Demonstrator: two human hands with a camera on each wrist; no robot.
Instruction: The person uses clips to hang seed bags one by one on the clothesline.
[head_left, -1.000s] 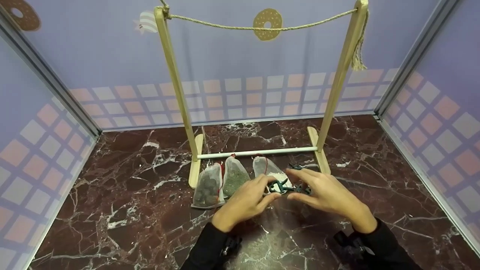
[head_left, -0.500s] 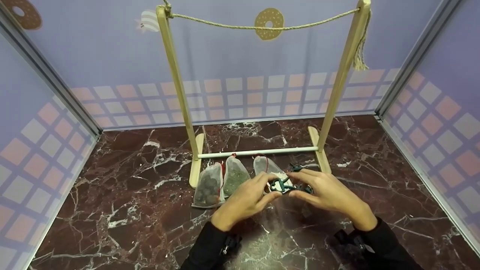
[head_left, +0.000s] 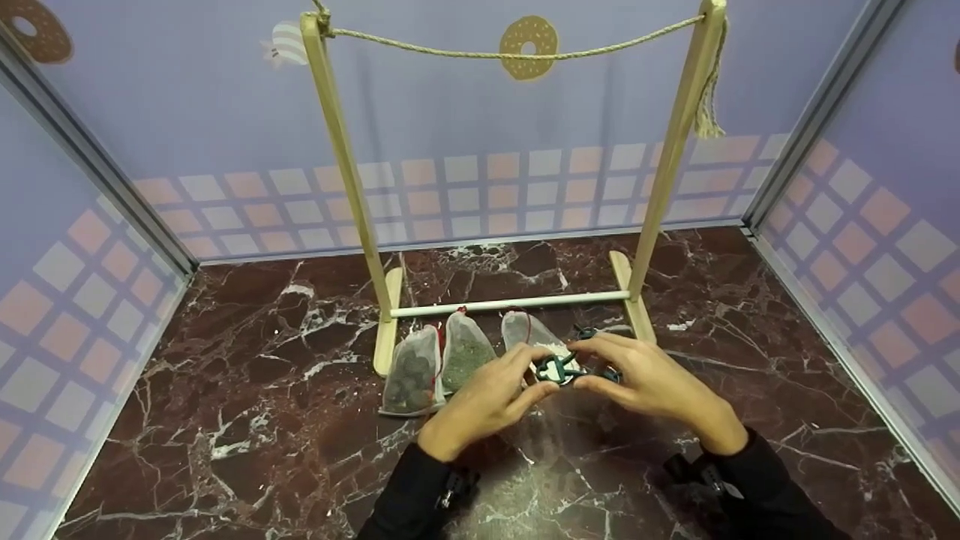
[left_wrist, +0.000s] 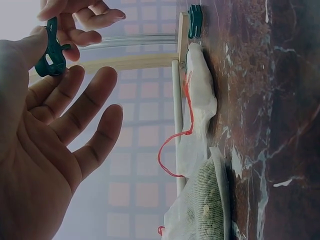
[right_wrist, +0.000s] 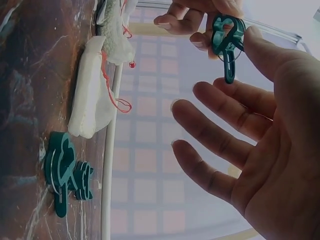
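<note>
Between both hands, above the tabletop, is a green plastic plant clip [head_left: 559, 369]. My left hand [head_left: 484, 397] pinches one end of this clip [left_wrist: 50, 55] with thumb and forefinger, its other fingers spread loosely. On the opposite side, the thumb and forefinger of my right hand [right_wrist: 270, 125] pinch the clip's handle end. Just beyond the hands lies a mesh bag with white contents [head_left: 525, 330], partly covered by them. Two more clips rest to its right, a nearer clip [right_wrist: 60, 165] and a farther clip [right_wrist: 84, 182].
A mesh bag of green herbs [head_left: 469, 360] and a mesh bag of dark lumps [head_left: 411, 379] lie left. Behind stands a wooden frame [head_left: 349, 165] with a white crossbar [head_left: 517, 303] and a sagging rope [head_left: 450, 52]. Panel walls [head_left: 465, 112] enclose the dark marble-patterned tabletop [head_left: 277, 390].
The clip has turned slightly between the fingertips, while both hands stay in nearly the same place. The head view has shifted a little. The bags have not moved.
</note>
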